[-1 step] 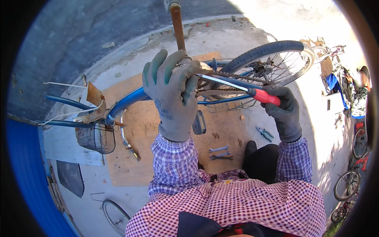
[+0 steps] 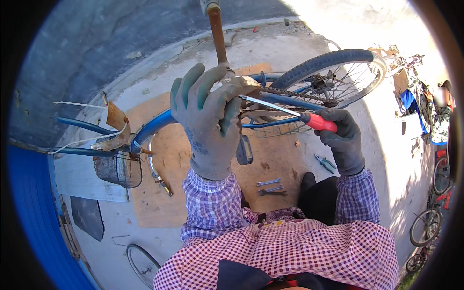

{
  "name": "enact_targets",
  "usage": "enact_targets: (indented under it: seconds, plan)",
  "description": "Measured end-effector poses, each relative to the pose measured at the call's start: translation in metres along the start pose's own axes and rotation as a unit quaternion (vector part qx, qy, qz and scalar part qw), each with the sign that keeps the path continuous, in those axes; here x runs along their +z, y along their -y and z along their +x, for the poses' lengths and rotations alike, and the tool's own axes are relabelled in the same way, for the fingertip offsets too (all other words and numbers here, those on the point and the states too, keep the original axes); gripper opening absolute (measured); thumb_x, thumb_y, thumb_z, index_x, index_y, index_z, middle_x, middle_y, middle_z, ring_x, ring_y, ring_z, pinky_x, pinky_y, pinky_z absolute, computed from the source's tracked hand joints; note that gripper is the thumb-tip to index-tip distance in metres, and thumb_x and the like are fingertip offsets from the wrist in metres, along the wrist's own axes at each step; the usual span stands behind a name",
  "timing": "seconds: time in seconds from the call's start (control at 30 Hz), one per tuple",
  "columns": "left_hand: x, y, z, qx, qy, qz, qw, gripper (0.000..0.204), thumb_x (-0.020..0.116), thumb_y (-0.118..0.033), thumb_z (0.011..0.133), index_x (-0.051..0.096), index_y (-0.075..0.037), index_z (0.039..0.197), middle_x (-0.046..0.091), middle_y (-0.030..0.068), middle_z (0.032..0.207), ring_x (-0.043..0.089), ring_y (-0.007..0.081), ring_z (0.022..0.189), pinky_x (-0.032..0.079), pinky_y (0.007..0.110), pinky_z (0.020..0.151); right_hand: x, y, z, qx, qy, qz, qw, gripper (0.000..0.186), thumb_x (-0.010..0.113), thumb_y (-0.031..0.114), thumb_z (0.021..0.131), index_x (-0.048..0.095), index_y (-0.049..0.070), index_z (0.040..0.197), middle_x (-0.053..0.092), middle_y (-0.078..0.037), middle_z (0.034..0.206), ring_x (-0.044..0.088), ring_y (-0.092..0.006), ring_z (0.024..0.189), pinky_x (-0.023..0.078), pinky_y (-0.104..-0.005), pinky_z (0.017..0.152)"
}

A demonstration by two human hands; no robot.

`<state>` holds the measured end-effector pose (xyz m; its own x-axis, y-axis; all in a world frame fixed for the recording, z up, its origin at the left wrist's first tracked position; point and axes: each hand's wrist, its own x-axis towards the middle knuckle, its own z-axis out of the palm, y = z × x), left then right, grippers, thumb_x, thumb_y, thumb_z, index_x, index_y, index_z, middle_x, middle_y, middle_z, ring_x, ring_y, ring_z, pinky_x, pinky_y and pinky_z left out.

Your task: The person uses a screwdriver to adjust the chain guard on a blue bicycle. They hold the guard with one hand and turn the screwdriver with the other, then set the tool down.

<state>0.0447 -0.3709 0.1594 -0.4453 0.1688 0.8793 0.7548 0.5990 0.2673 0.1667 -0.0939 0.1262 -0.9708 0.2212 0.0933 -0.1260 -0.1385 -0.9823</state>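
A blue bicycle frame (image 2: 162, 120) lies across a brown board, its chain (image 2: 295, 95) running toward the rear wheel. My right hand (image 2: 342, 140), in a grey glove, is closed round the red handle of a screwdriver (image 2: 275, 106). The metal shaft slants up leftward, its tip beside my left hand's thumb and index finger. My left hand (image 2: 205, 123), gloved too, is at the crank area at the chain's front end. Its thumb and index finger bend together there while the other fingers stand spread; what they pinch is hidden. A pedal (image 2: 244, 150) hangs below.
The brown board (image 2: 164, 203) bears wrenches (image 2: 270, 187) and a curved metal handlebar (image 2: 155, 171). Pliers (image 2: 325, 163) lie on the concrete near my right forearm. A wire basket (image 2: 118, 169) sits at left; a rust-coloured post (image 2: 218, 41) rises ahead. More bicycles (image 2: 425, 227) stand far right.
My right hand and the screwdriver have shifted slightly left and down. My left hand has moved a little to the left, its raised fingers slightly lower.
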Motion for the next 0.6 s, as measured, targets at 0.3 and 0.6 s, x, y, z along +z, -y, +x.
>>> enact_targets:
  seconds: [0.3,0.6]
  plan:
    - [-0.048,-0.005,-0.015,-0.112,0.103,-0.305,0.940,0.022,0.072,0.000,0.088,0.074,-0.004,0.110,0.073,0.0112,0.111,0.070,0.0195,0.094,0.058,0.032,0.075,0.039,-0.086,-0.002,0.186,0.178,0.120,0.959,0.053,0.075,-0.009,0.080,0.062,0.003,0.130,0.064,-0.011,0.132,0.067,-0.0212,0.115,0.060,-0.0341,0.097]
    - [-0.014,-0.003,-0.034,-0.238,0.132,-0.610,0.745,0.020,0.070,-0.011,0.098,0.068,0.008,0.104,0.070,0.0262,0.100,0.068,0.0152,0.060,0.057,0.025,0.051,0.058,-0.112,-0.004,0.202,0.214,0.069,0.953,0.053,0.077,-0.004,0.082,0.059,0.001,0.132,0.066,-0.014,0.129,0.070,-0.0231,0.110,0.058,-0.0363,0.099]
